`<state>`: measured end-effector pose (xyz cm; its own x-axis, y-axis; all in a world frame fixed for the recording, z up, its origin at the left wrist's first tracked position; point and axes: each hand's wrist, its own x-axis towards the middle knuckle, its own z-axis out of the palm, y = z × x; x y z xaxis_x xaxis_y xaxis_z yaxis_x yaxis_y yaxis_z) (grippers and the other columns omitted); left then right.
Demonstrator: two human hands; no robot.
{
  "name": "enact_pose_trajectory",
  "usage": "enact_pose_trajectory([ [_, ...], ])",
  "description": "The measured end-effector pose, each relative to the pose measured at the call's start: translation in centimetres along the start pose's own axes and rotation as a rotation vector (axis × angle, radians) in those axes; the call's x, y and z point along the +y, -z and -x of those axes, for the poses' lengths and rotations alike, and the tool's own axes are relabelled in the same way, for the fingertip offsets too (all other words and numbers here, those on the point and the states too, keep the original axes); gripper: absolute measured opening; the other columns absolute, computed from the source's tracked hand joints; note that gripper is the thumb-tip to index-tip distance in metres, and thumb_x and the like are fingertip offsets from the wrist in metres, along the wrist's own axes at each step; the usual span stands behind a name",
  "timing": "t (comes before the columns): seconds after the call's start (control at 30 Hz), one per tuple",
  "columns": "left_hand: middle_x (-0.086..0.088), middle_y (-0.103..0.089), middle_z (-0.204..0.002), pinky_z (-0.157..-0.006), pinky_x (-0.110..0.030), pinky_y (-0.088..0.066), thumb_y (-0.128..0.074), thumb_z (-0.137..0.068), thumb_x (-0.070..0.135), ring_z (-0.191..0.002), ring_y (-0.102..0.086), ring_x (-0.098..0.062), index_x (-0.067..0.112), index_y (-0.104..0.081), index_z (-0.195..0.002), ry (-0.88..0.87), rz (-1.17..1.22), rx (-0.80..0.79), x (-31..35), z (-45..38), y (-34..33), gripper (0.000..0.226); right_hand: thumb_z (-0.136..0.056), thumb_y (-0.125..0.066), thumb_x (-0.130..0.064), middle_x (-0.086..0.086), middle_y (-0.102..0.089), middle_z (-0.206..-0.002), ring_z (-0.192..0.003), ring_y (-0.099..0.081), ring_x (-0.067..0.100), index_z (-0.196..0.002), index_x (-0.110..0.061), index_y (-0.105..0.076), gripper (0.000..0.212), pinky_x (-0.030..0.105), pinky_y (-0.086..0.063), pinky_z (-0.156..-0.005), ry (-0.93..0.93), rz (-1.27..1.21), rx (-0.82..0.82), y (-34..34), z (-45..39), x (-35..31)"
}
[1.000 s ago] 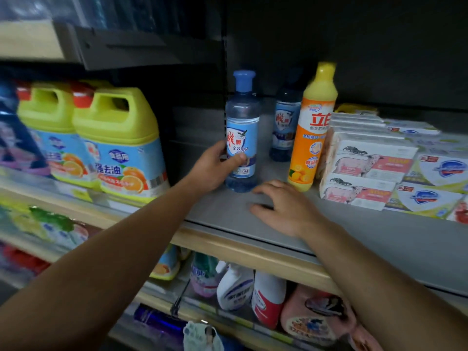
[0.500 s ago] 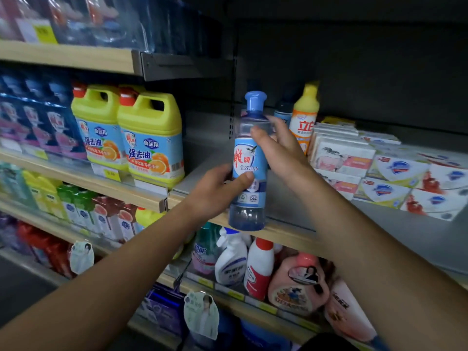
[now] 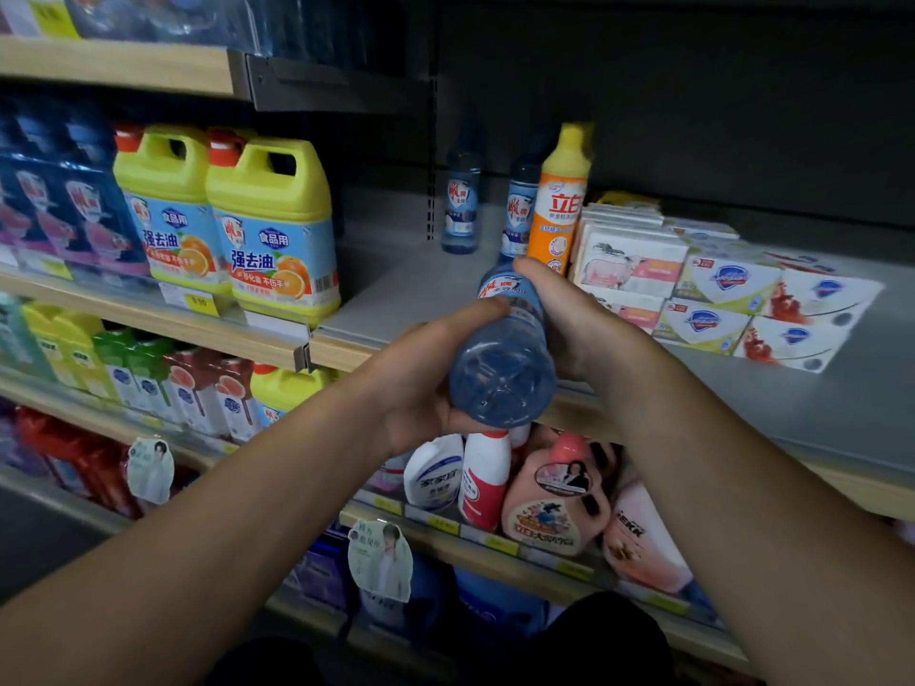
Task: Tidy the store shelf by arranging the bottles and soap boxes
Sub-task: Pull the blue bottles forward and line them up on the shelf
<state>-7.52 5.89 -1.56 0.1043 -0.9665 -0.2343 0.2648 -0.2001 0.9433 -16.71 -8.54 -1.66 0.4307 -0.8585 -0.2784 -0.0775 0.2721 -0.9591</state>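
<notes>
Both forearms are bare from the frame's lower edge up to the wrists — no sleeves, no watch, no rings or bands on the left hand [image 3: 421,383] or the right hand [image 3: 584,324]. Dark clothing — indistinct — shows along the bottom edge.

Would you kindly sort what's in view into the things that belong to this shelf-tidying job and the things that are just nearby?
Job:
held bottle, gripped by left hand and right hand
blue bottles
orange bottle
soap boxes

Nearby:
yellow jugs
lower-shelf bottles
</notes>
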Motion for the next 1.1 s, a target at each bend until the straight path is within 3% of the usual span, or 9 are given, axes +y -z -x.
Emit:
enact_pose_trajectory([
  [0.23,-0.013,-0.073,-0.084,-0.063,-0.033,-0.058,-0.066,-0.076,0.031,-0.071,-0.070,-0.024,0.008,-0.065,-0.102,-0.090,0.091,-0.060,-1.0,0.3,1.1,0.035,-0.093,-0.058,-0.022,0.018,-0.066,-0.119,-0.100,-0.070,0.033,-0.127,-0.011,-0.056,0.035,0.047,-0.058,-0.083,0.163,-0.345,-0.185,0.9,1.4,-0.3],
  [0.33,-0.008,-0.075,-0.090,-0.069,-0.039,-0.059,-0.070,-0.084,0.031,-0.081,-0.072,-0.028,0.019,-0.062,-0.106,-0.351,-0.277,0.125,-2.4,-0.5,1.4,0.027,-0.090,-0.066,-0.019,0.009,-0.068,-0.106,-0.085,-0.073,0.022,-0.116,-0.012,-0.058,0.027,0.042,-0.061,-0.067,0.389,-0.115,-0.061,0.4,2.1,-1.5],
  [0.43,0.010,-0.069,-0.076,-0.056,-0.011,-0.048,-0.076,-0.074,0.046,-0.065,-0.064,0.003,0.030,-0.054,-0.105,-0.595,-0.689,0.443,-3.8,-1.7,1.6,0.041,-0.077,-0.078,-0.031,0.001,-0.066,-0.107,-0.092,-0.070,0.019,-0.114,-0.018,-0.055,0.046,0.044,-0.061,-0.075,0.558,0.122,0.145,-0.8,2.7,-2.2],
  [0.53,0.011,-0.067,-0.078,-0.050,-0.007,-0.042,-0.076,-0.074,0.040,-0.066,-0.062,0.006,0.030,-0.055,-0.105,-0.686,-0.648,0.520,-4.3,-2.1,1.4,0.038,-0.070,-0.080,-0.041,-0.003,-0.065,-0.105,-0.094,-0.069,0.018,-0.110,-0.023,-0.055,0.050,0.039,-0.058,-0.076,0.643,0.185,0.208,-1.4,3.1,-2.5],
  [0.67,-0.013,-0.073,-0.093,-0.068,-0.040,-0.060,-0.073,-0.074,0.032,-0.080,-0.071,-0.027,0.013,-0.067,-0.106,-0.350,0.114,0.013,-3.5,-1.4,1.9,0.038,-0.090,-0.065,-0.036,0.002,-0.069,-0.103,-0.089,-0.071,0.022,-0.107,-0.019,-0.063,0.023,0.036,-0.057,-0.071,0.482,-0.058,-0.105,0.1,3.0,-3.3],
  [0.8,-0.016,-0.066,-0.098,-0.067,-0.037,-0.058,-0.078,-0.069,0.038,-0.076,-0.067,-0.027,-0.002,-0.056,-0.125,-0.028,0.641,-0.585,-3.6,-1.0,2.5,0.073,-0.093,-0.059,-0.033,0.009,-0.067,-0.098,-0.076,-0.072,0.025,-0.113,-0.016,-0.060,0.026,0.035,-0.057,-0.066,0.277,-0.376,-0.378,1.2,2.8,-2.2],
  [0.9,-0.019,-0.064,-0.096,-0.067,-0.037,-0.057,-0.077,-0.072,0.038,-0.075,-0.066,-0.029,-0.006,-0.052,-0.128,0.032,0.736,-0.742,-4.3,-1.3,2.4,0.076,-0.089,-0.059,-0.035,0.010,-0.066,-0.102,-0.086,-0.068,0.025,-0.117,-0.015,-0.061,0.034,0.037,-0.056,-0.077,0.293,-0.397,-0.445,0.7,2.6,-1.2],
  [1.0,-0.018,-0.068,-0.100,-0.069,-0.039,-0.057,-0.078,-0.071,0.046,-0.082,-0.069,-0.030,0.002,-0.064,-0.122,-0.037,0.601,-0.592,-4.5,-1.7,2.7,0.068,-0.090,-0.061,-0.033,0.005,-0.069,-0.101,-0.087,-0.067,0.021,-0.109,-0.019,-0.069,0.024,0.036,-0.056,-0.068,0.445,-0.298,-0.353,0.7,2.5,-1.3],
  [1.1,-0.010,-0.071,-0.105,-0.067,-0.038,-0.059,-0.071,-0.072,0.051,-0.088,-0.072,-0.024,0.027,-0.074,-0.101,-0.309,0.077,-0.085,-4.1,-1.8,2.3,0.037,-0.083,-0.069,-0.040,0.001,-0.072,-0.103,-0.090,-0.071,0.021,-0.111,-0.022,-0.067,0.033,0.037,-0.058,-0.067,0.601,0.008,-0.074,0.3,2.8,-2.4],
])
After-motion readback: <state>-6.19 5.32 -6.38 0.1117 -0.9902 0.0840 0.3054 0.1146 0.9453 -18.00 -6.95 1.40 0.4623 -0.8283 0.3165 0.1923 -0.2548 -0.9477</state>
